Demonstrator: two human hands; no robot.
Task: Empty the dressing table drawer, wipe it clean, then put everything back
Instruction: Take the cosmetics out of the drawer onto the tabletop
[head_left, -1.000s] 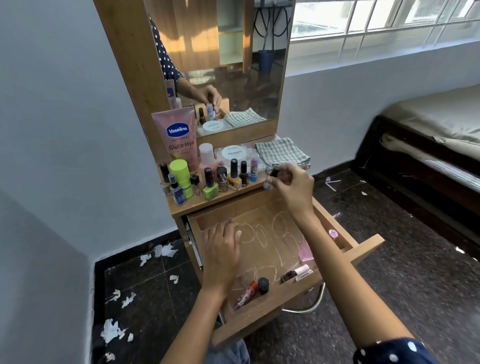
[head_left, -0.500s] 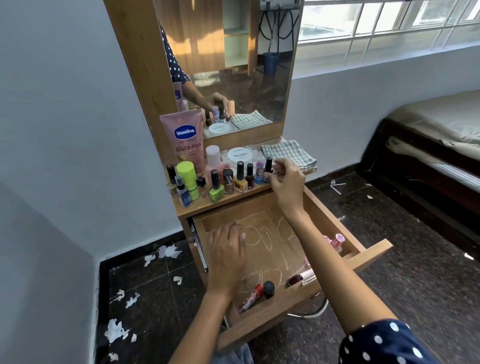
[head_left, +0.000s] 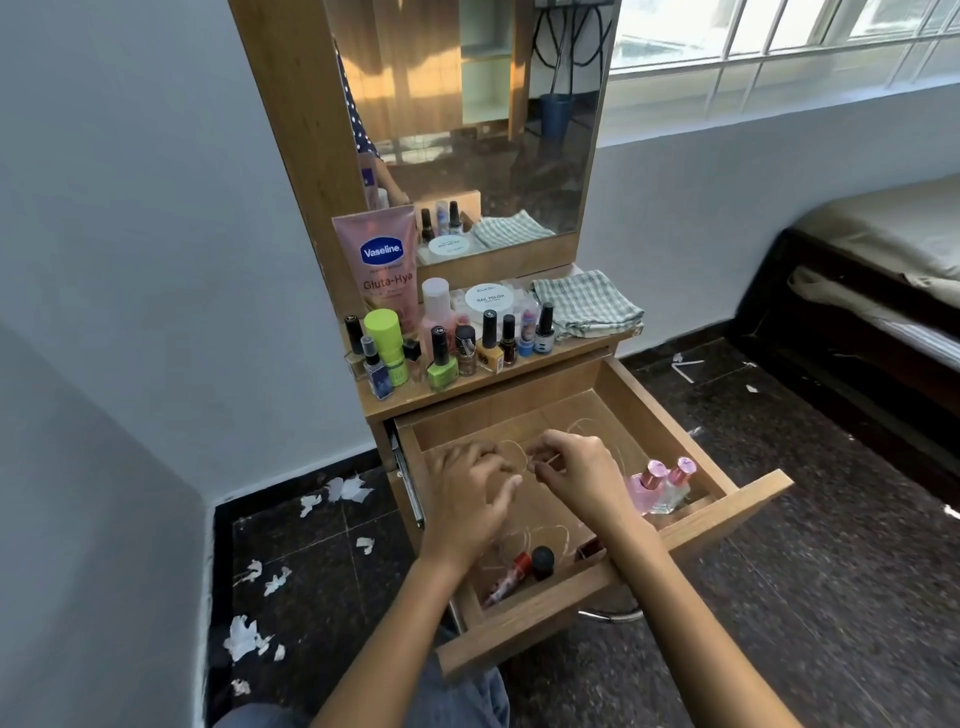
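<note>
The wooden drawer (head_left: 727, 512) stands pulled out under the dressing table top. Inside lie thin pale rings (head_left: 550, 535) on its floor, two pink bottles (head_left: 662, 483) at the right wall, and a red tube (head_left: 511, 574) with a black cap (head_left: 543, 561) near the front. My left hand (head_left: 470, 501) rests palm down on the drawer floor with its fingers apart. My right hand (head_left: 576, 470) hovers beside it, thumb and forefinger pinched on one thin ring (head_left: 540, 461).
Nail polish bottles (head_left: 491, 343), a Vaseline tube (head_left: 382, 260), a white jar (head_left: 488, 299) and a folded checked cloth (head_left: 587, 301) crowd the table top below the mirror. Paper scraps (head_left: 244, 631) litter the dark floor at left. A bed (head_left: 883, 249) stands at right.
My right hand left a small bottle on the table top with the others and came down into the drawer next to my left hand, which stayed on the drawer floor.
</note>
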